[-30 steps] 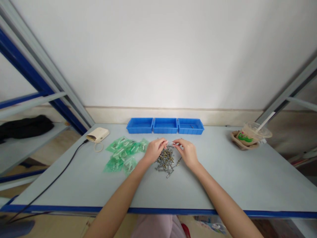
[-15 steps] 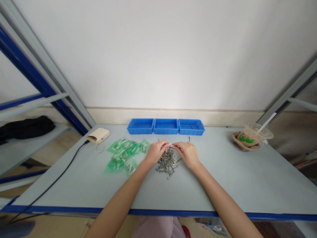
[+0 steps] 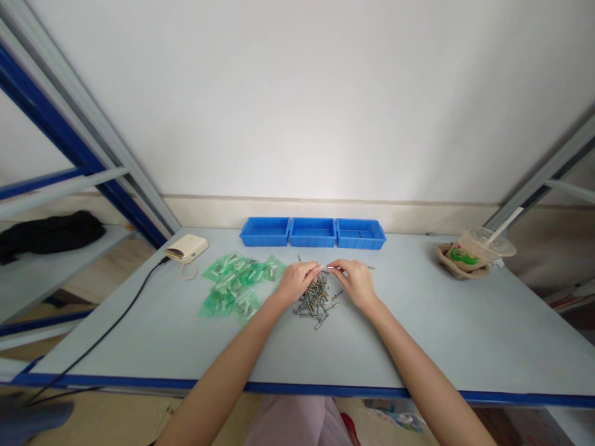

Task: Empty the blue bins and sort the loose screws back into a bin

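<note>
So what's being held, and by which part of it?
The right hand holds a thin metal piece toward its right end; whether the left hand holds anything is unclear.

Soft light brightens the wall (image 3: 307, 118); outer edges stretch; small metal parts (image 3: 315, 300) blur.
</note>
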`<state>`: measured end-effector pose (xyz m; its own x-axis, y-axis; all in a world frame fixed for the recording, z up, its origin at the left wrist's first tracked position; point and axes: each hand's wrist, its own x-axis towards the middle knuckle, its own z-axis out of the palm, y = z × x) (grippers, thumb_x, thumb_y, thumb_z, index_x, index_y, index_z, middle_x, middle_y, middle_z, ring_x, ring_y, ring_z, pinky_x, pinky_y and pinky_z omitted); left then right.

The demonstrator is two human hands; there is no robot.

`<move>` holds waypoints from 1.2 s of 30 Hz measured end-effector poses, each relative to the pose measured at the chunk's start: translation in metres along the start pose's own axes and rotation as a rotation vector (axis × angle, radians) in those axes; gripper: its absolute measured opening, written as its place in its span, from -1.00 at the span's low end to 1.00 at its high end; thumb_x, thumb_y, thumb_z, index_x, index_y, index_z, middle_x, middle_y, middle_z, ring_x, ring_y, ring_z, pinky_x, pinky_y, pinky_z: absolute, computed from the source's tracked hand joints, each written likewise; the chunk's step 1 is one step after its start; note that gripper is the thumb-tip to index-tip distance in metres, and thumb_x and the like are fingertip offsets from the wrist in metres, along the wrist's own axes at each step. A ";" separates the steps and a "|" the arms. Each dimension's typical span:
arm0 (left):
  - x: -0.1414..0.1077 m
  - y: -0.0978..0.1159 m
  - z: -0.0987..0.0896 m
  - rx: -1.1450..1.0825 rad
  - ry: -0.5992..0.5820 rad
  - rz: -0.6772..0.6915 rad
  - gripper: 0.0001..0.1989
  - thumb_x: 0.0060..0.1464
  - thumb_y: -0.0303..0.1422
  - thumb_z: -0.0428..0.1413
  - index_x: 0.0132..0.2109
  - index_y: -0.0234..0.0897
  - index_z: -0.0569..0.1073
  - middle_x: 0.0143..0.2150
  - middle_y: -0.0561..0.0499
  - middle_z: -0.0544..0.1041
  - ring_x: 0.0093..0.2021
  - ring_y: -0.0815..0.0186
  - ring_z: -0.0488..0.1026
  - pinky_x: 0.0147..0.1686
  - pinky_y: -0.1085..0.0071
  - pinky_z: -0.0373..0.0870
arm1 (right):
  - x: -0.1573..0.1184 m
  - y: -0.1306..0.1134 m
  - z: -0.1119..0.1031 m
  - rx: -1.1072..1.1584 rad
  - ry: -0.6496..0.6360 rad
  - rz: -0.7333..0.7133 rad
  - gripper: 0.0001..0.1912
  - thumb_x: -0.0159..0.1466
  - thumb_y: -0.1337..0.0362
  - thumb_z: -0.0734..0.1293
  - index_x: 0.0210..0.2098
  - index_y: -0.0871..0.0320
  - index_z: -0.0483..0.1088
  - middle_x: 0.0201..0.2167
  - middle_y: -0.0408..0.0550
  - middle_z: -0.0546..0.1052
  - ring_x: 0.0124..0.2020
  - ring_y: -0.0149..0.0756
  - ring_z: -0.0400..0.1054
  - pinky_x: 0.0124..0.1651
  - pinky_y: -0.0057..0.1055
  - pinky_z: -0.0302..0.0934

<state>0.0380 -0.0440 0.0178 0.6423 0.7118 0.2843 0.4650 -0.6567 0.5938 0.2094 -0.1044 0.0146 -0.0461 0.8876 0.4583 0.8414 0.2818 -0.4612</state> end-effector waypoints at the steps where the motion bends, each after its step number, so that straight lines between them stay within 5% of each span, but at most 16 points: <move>1: 0.000 0.000 0.000 -0.004 0.001 -0.003 -0.64 0.20 -0.25 -0.16 -0.47 -0.26 0.37 -0.52 0.07 0.44 -0.47 0.38 0.36 -0.36 0.50 0.20 | 0.000 0.000 0.000 -0.047 -0.016 0.002 -0.72 0.31 0.14 0.16 -0.29 0.09 0.46 -0.37 -0.09 0.56 -0.35 -0.32 0.40 -0.24 -0.42 0.11; 10: -0.001 0.002 0.003 0.003 -0.008 -0.003 -0.55 0.20 -0.19 -0.19 -0.56 -0.28 0.32 -0.61 0.07 0.38 -0.54 0.40 0.30 -0.42 0.49 0.17 | -0.001 0.003 0.000 -0.189 -0.080 -0.052 -0.69 0.35 0.16 0.09 -0.21 0.08 0.43 -0.33 -0.04 0.53 -0.35 -0.30 0.37 -0.30 -0.40 0.05; 14: 0.000 0.000 0.003 -0.040 0.014 -0.035 -0.71 0.18 -0.21 -0.14 -0.32 -0.24 0.39 -0.55 0.11 0.44 -0.53 0.39 0.33 -0.42 0.50 0.20 | -0.001 0.003 -0.001 -0.224 -0.098 -0.080 -0.65 0.34 0.12 0.09 -0.27 0.08 0.45 -0.39 -0.04 0.52 -0.38 -0.30 0.36 -0.32 -0.40 0.04; 20: 0.001 -0.003 0.004 -0.050 0.057 -0.074 -0.77 0.18 -0.25 -0.12 -0.32 -0.22 0.36 -0.61 0.14 0.39 -0.55 0.39 0.33 -0.42 0.50 0.21 | -0.003 0.004 0.004 -0.164 -0.042 -0.103 -0.62 0.35 0.11 0.06 0.00 0.07 0.36 -0.31 -0.05 0.53 -0.37 -0.31 0.39 -0.32 -0.44 0.13; 26: 0.000 -0.003 0.004 -0.008 0.092 -0.060 -0.65 0.20 -0.20 -0.16 -0.44 -0.24 0.35 -0.61 0.11 0.39 -0.55 0.39 0.34 -0.43 0.50 0.19 | -0.008 0.007 0.010 -0.087 0.023 -0.098 -0.62 0.34 0.12 0.08 -0.19 0.11 0.47 -0.32 -0.02 0.55 -0.34 -0.30 0.41 -0.26 -0.44 0.19; 36: 0.004 -0.029 -0.018 -0.074 0.419 -0.196 -0.39 0.21 -0.11 -0.38 -0.51 -0.29 0.40 -0.63 0.03 0.44 -0.55 0.36 0.38 -0.41 0.47 0.23 | 0.068 0.051 -0.048 -0.375 0.133 0.294 -0.61 0.33 0.08 0.08 -0.10 0.10 0.42 -0.11 0.04 0.45 -0.21 -0.23 0.38 -0.26 -0.41 0.16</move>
<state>0.0161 -0.0180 0.0152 0.2380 0.8700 0.4319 0.4986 -0.4910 0.7144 0.2754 -0.0467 0.0586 0.2704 0.8490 0.4540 0.9455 -0.1453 -0.2914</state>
